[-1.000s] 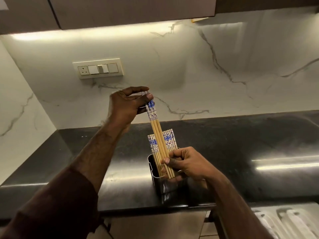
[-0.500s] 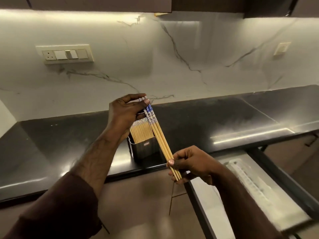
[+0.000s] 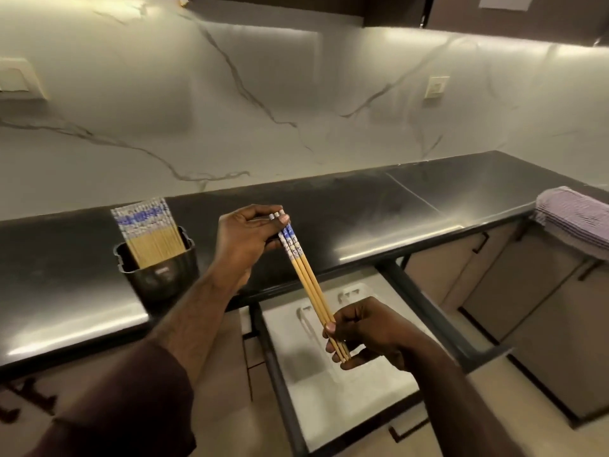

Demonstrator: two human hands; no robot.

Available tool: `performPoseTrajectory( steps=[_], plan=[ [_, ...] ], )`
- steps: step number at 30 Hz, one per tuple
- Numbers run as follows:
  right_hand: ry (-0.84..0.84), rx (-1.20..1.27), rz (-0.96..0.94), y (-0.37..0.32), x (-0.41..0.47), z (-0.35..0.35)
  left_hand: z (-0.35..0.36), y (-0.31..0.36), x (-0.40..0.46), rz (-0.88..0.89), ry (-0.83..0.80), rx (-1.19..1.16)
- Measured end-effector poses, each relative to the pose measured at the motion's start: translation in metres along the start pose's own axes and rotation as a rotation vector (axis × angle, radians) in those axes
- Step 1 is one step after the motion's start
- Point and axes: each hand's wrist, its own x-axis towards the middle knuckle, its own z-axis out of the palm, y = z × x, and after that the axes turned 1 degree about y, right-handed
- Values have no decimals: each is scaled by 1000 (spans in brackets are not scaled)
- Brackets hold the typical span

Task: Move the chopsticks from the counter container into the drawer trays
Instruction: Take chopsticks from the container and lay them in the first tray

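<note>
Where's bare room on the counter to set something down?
Bare black counter runs from the container right to the towel, and left of the container too. Crowded: the drawer front, where both hands hold chopsticks.

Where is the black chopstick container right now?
The black container stands on the dark counter at the left, beside the left hand.

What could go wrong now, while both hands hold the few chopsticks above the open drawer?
1. The left hand and right hand pinch the chopsticks only at the ends, so one may slip out and fall.
2. The sticks lie tilted across the tray, so they might land crooked across its slots.
3. The container stands near the left forearm; a careless move could knock it over.
</note>
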Motion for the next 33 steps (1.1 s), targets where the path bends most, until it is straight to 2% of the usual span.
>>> performPoseTrajectory(
  steps=[4, 8, 12, 20, 23, 28, 33],
  plan=[
    [5, -2, 64, 32, 0, -63, 72, -28, 1, -46, 53, 8],
    [-25, 6, 118, 56, 12, -99, 110, -54, 10, -97, 111, 80],
    [-35, -3, 156, 76, 35, -112, 119, -89, 22, -160, 148, 180],
    [20, -29, 272, 107, 89, -97, 110, -179, 53, -282, 116, 293],
    [54, -39, 356, 120, 114, -91, 109, -217, 65, -292, 112, 454],
    [100, -95, 447, 154, 150, -82, 106, -267, 74, -256, -4, 733],
    [89, -165, 491, 183, 173, -79, 97, -311, 75, -268, -260, 989]
  ],
)
